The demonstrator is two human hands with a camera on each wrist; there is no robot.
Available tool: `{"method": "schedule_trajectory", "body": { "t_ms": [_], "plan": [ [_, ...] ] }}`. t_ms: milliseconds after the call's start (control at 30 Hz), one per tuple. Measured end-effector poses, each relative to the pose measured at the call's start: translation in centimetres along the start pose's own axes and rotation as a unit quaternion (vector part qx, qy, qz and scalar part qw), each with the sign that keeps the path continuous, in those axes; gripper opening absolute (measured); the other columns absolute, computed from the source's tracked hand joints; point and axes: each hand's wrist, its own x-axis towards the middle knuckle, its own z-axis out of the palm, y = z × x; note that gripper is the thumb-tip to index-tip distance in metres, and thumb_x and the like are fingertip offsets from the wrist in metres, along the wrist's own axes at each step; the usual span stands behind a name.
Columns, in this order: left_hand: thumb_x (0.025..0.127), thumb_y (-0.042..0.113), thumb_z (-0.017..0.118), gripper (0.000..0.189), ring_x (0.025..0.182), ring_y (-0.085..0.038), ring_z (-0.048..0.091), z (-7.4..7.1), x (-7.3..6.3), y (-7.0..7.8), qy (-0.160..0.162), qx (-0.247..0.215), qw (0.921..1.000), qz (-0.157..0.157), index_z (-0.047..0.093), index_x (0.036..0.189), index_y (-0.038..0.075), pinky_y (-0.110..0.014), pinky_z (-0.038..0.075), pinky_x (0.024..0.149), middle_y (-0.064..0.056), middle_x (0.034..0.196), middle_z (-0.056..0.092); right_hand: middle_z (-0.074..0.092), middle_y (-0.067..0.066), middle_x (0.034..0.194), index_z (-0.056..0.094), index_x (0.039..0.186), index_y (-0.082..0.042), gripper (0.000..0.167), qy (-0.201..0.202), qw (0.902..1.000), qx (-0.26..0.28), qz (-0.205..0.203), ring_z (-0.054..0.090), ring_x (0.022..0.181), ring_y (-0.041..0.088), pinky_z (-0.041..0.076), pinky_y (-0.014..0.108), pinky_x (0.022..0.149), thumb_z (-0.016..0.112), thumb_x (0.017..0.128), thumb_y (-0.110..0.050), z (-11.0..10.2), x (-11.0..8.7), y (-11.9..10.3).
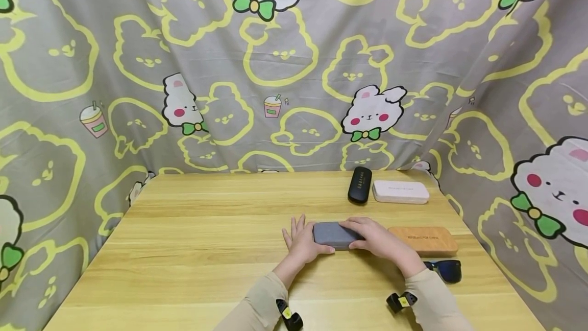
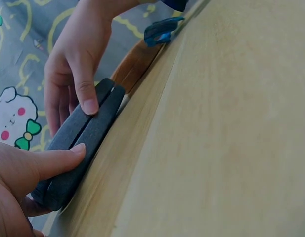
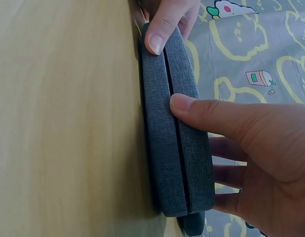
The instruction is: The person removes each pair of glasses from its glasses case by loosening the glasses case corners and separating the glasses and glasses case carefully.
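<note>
Both hands are at a grey fabric-covered glasses case [image 1: 332, 234] near the table's middle, lying flat with its long seam facing the person. My left hand [image 1: 304, 243] grips its left end; the thumb lies on the lower half in the left wrist view, the other fingers behind. From the right, my right hand [image 1: 374, 238] holds the lid, its thumb [image 3: 192, 106] at the front seam and its fingers reaching over to the far side. A thin dark line [image 3: 176, 126] runs between lid and base. What is inside the case is hidden.
An orange-brown glasses case [image 1: 424, 241] lies right of the right hand, with dark sunglasses [image 1: 447, 270] in front, partly behind the right sleeve. Farther back are a black case [image 1: 360, 186] and a white case [image 1: 400, 192]. A patterned curtain [image 1: 285, 132] surrounds the wooden table [image 1: 193, 259].
</note>
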Motion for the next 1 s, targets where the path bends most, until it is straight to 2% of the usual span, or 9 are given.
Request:
{"method": "schedule_trajectory", "body": {
  "t_ms": [233,533,767,1000],
  "plan": [
    [0.062,0.040,0.090,0.079,0.150,-0.044,0.006,-0.02,-0.06,0.02,0.002,-0.003,1.0000,-0.001,0.059,0.127,0.009,-0.069,-0.005,0.115,-0.019,0.158,0.028,0.055,0.022,0.137,0.052,0.140,-0.006,0.055,-0.015,0.9999,0.001,-0.007,0.054,0.125,0.040,0.046,0.054,0.100,0.067,0.091,-0.024,-0.06,0.13,0.29],
    [0.062,0.041,0.090,0.081,0.150,-0.044,0.007,0.04,0.14,-0.09,0.000,0.000,1.0000,-0.004,0.058,0.129,0.009,-0.070,-0.004,0.115,-0.018,0.158,0.028,0.054,0.027,0.137,0.053,0.138,-0.003,0.049,-0.013,0.9997,-0.010,-0.020,0.052,0.126,0.044,0.044,0.058,0.101,0.063,0.094,-0.022,-0.42,-0.01,0.00],
    [0.062,0.039,0.091,0.080,0.150,-0.043,0.006,0.09,0.15,-0.06,-0.002,-0.004,1.0000,-0.005,0.058,0.129,0.009,-0.069,-0.005,0.115,-0.018,0.159,0.028,0.049,0.026,0.143,0.051,0.141,-0.005,0.051,-0.030,0.9995,-0.006,0.009,0.047,0.132,0.044,0.041,0.058,0.105,0.060,0.096,-0.025,-0.71,-0.20,-0.37],
    [0.062,0.043,0.090,0.080,0.150,-0.044,0.006,0.03,0.00,0.09,-0.001,-0.001,1.0000,-0.003,0.059,0.128,0.010,-0.069,-0.005,0.115,-0.019,0.159,0.028,0.050,0.027,0.142,0.051,0.140,-0.004,0.052,-0.033,0.9994,0.000,0.006,0.047,0.132,0.045,0.042,0.058,0.104,0.062,0.094,-0.023,-0.97,-0.30,-0.25]
  ]
}}
